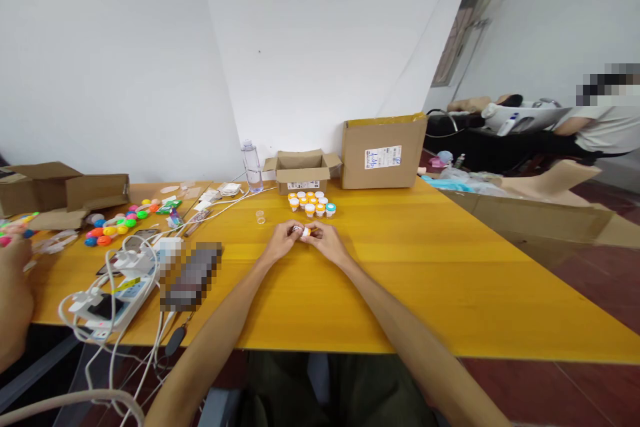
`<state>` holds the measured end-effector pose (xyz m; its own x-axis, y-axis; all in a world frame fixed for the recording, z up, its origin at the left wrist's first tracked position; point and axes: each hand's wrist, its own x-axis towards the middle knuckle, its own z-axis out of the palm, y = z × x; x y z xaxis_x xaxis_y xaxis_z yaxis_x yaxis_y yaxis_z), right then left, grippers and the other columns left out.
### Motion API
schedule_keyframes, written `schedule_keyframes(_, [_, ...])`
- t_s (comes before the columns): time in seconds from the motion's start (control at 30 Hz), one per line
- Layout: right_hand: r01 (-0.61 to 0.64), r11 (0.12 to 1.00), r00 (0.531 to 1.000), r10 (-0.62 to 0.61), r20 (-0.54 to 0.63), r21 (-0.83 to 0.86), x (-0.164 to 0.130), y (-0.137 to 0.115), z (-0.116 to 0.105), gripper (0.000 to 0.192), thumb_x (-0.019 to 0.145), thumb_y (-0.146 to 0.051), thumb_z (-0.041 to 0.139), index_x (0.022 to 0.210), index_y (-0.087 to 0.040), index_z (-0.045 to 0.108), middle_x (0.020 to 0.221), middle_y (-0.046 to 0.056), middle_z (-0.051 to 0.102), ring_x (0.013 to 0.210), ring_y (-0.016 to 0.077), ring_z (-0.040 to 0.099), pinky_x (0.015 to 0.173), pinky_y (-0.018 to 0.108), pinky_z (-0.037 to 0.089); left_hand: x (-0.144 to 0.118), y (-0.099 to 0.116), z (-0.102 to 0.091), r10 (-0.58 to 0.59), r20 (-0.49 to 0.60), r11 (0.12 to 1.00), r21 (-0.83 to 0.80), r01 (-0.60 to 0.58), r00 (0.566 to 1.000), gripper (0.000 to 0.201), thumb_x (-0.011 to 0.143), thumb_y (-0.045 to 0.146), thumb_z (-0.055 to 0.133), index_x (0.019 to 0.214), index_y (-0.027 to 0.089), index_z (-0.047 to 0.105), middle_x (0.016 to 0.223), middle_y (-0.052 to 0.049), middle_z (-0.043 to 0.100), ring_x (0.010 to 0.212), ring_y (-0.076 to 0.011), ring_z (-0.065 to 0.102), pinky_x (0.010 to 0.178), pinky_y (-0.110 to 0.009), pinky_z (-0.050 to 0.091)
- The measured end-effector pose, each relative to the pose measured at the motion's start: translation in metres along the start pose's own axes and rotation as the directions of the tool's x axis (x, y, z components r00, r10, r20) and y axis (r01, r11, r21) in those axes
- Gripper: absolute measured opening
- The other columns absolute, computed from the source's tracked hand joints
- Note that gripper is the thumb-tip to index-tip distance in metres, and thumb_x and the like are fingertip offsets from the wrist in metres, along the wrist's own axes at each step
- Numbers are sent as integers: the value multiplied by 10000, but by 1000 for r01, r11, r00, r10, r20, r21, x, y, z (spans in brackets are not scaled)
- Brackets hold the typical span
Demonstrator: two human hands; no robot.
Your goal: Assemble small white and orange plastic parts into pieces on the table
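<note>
My left hand and my right hand meet over the middle of the yellow table. Between their fingertips they hold one small container with an orange body and a white cap. Just beyond my hands stands a cluster of several similar small orange containers with white caps, one with a teal cap. A small clear cup stands alone to the left of that cluster.
Behind the cluster are a small open cardboard box, a larger box and a clear bottle. At left lie coloured balls, power strips with white cables, cardboard boxes and another person's hand. A person sits at far right.
</note>
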<state>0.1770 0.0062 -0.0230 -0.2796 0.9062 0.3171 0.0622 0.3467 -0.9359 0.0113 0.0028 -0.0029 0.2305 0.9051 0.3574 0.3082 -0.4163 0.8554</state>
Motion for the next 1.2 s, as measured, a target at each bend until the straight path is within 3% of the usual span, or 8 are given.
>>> schedule_keyframes(0.33, [-44, 999, 998, 44, -49, 12, 2, 1, 0, 244, 629, -318, 756, 814, -223, 628, 760, 5, 716, 713, 202, 689, 692, 341, 558, 4, -4, -18, -3, -177, 1000, 7, 4, 984, 148, 807, 299, 621, 830, 187, 716, 679, 6, 670, 641, -151, 591, 638, -260, 478])
schedule_keyframes(0.53, [-64, 996, 997, 67, -48, 62, 3, 3, 2, 251, 609, -259, 750, 801, -225, 593, 806, 2, 722, 774, 197, 697, 763, 351, 560, 6, -13, -21, -9, -250, 999, 34, 19, 968, 179, 813, 296, 645, 943, 195, 714, 779, -17, 687, 745, -167, 623, 710, -276, 501])
schedule_keyframes(0.87, [-2, 998, 998, 6, 69, -66, 1, -2, -1, 204, 631, -262, 763, 800, -214, 659, 821, -4, 717, 787, 186, 652, 804, 359, 520, 5, -14, -20, -77, -283, 997, -27, 72, 956, 157, 763, 219, 674, 915, 187, 648, 862, -27, 700, 754, -146, 635, 745, -270, 499])
schedule_keyframes(1.03, [59, 983, 996, -45, 83, -172, 0, 1, -2, 251, 618, -286, 805, 838, -227, 697, 882, 8, 725, 854, 214, 650, 856, 392, 502, 3, -3, -13, -60, -220, 998, -42, 52, 974, 150, 741, 247, 695, 876, 188, 663, 832, -18, 702, 738, -147, 622, 703, -258, 477])
schedule_keyframes(1.2, [53, 996, 998, -49, 49, -65, 2, 3, -1, 377, 646, -375, 816, 976, -236, 697, 1018, 37, 730, 964, 226, 658, 903, 388, 502, 0, 8, -6, -32, -164, 999, -24, 29, 986, 167, 724, 276, 708, 871, 199, 688, 784, -3, 693, 721, -151, 601, 677, -256, 453])
